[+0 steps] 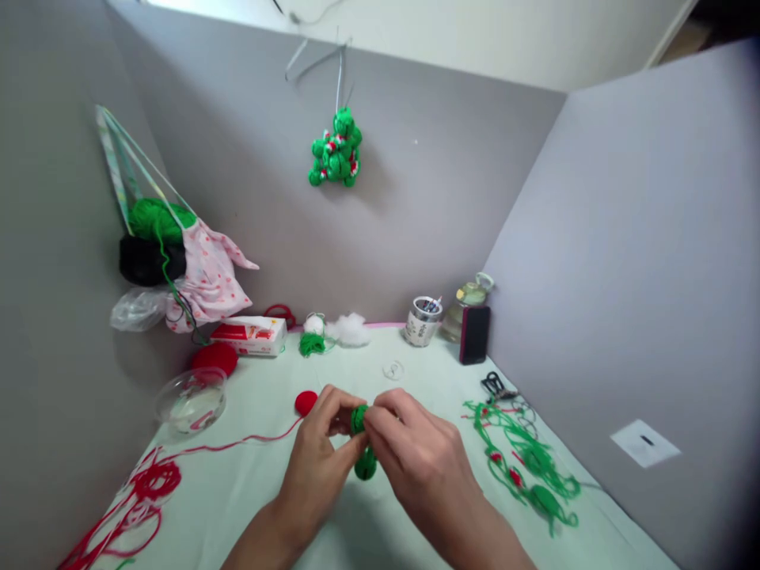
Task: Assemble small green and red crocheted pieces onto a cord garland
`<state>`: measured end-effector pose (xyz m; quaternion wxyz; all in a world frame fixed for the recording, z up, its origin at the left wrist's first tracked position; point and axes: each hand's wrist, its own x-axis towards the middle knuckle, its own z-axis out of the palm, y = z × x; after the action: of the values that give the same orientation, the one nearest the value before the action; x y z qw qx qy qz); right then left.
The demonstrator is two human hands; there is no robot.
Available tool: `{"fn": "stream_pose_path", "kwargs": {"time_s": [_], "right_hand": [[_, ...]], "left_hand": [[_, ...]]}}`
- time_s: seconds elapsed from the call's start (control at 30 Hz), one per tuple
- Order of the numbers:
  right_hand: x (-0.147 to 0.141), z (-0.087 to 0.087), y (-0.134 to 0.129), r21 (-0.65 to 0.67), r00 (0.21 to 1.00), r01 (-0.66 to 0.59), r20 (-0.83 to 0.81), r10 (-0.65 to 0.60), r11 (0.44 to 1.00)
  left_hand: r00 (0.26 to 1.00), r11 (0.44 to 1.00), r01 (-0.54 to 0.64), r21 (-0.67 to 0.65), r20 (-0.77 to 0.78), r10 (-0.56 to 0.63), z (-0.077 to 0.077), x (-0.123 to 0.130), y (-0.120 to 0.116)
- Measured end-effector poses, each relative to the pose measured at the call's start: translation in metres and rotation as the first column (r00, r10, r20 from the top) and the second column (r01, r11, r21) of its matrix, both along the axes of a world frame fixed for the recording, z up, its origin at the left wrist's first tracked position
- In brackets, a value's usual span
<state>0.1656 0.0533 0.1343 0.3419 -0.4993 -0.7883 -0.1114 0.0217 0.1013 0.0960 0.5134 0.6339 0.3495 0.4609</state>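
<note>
A green crocheted piece (366, 465) with rounded parts is held between my two hands above the table. My left hand (317, 455) is closed on its left side, thumb and fingers pinching the upper part. My right hand (416, 443) pinches the same piece from the right, and its fingers cover much of it. Whether a hook or needle is among the fingers cannot be seen. Just beyond my left hand lies a red round crocheted piece (305, 403), with a red strand running left from it.
Red yarn (155, 480) lies tangled at the left by a clear plastic bowl (190, 404). Green yarn pieces (534, 455) and black-handled scissors (497, 386) are at the right. A tin of pens (423, 323) and a phone (475, 336) stand behind. A green crocheted figure (337, 150) hangs on the wall.
</note>
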Motion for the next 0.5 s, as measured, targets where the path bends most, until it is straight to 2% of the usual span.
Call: {"fn": "stream_pose_path", "kwargs": {"time_s": [0.13, 0.23, 0.3, 0.37, 0.4, 0.47, 0.5], "right_hand": [[0.003, 0.006, 0.0, 0.048, 0.984, -0.101, -0.145, 0.107, 0.994], [0.004, 0.004, 0.002, 0.038, 0.921, -0.233, -0.311, 0.233, 0.972], [0.001, 0.001, 0.001, 0.054, 0.878, -0.266, -0.399, 0.265, 0.962], [-0.003, -0.002, 0.0, 0.04, 0.846, -0.249, -0.478, 0.237, 0.968], [-0.006, -0.003, -0.001, -0.008, 0.815, -0.248, -0.542, 0.204, 0.969], [-0.011, -0.005, -0.001, -0.171, 0.702, -0.299, -0.706, 0.095, 0.939], [-0.012, -0.005, 0.0, -0.254, 0.632, -0.353, -0.774, 0.029, 0.9]], "left_hand": [[0.999, 0.999, 0.038, -0.027, 0.032, -0.037, 0.009, 0.0, -0.003], [0.998, 1.0, 0.02, -0.006, 0.057, -0.02, 0.009, -0.001, -0.002], [0.998, 1.0, 0.02, -0.004, 0.053, -0.02, 0.008, -0.002, -0.001], [0.998, 0.999, 0.043, -0.032, 0.055, -0.041, 0.007, -0.003, 0.0], [0.996, 0.997, 0.056, -0.057, 0.066, -0.052, 0.007, -0.003, 0.0], [0.992, 0.99, 0.082, -0.111, 0.1, -0.071, 0.008, -0.003, -0.001], [0.991, 0.988, 0.09, -0.122, 0.11, -0.076, 0.008, -0.002, -0.001]]}}
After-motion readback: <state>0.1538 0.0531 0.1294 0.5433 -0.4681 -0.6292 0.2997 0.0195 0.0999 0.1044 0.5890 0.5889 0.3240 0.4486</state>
